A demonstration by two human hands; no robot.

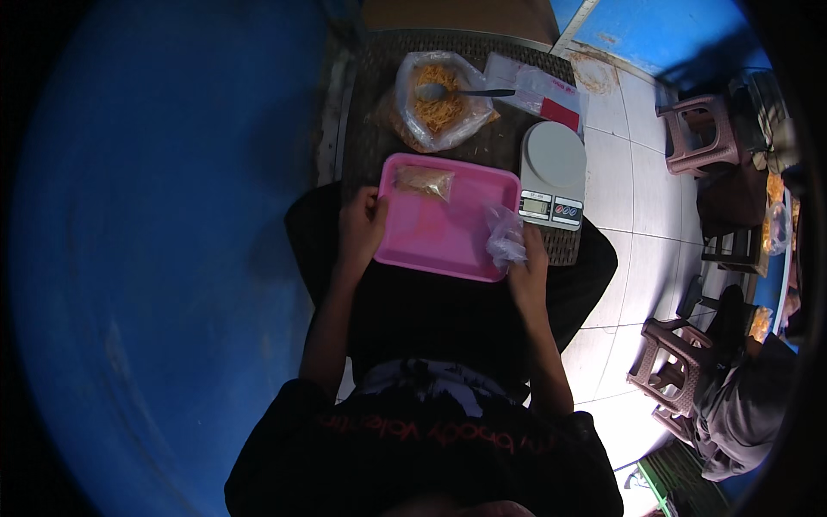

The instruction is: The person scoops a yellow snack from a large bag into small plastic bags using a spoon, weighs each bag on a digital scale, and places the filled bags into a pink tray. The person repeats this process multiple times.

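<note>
My left hand (363, 226) grips the left rim of a pink plastic tray (439, 263). On the right, my right hand (531, 262) is at the tray's lower right corner, closed on a crumpled clear plastic bag (505, 239). A small filled clear packet (423, 182) lies in the tray's upper left part. Beyond the tray stands an open plastic bag of orange-yellow shredded food (439, 119), with a spoon (478, 93) resting across it. A grey-white digital kitchen scale (555, 158) with nothing on its round plate stands right of the tray.
Flat plastic packaging (536, 87) with red print lies on the dark woven table (381, 58), behind the scale. A blue wall (161, 226) rises close on the left. Brown plastic stools (701, 139) stand on the tiled floor at right, where a seated person (743, 400) is partly visible.
</note>
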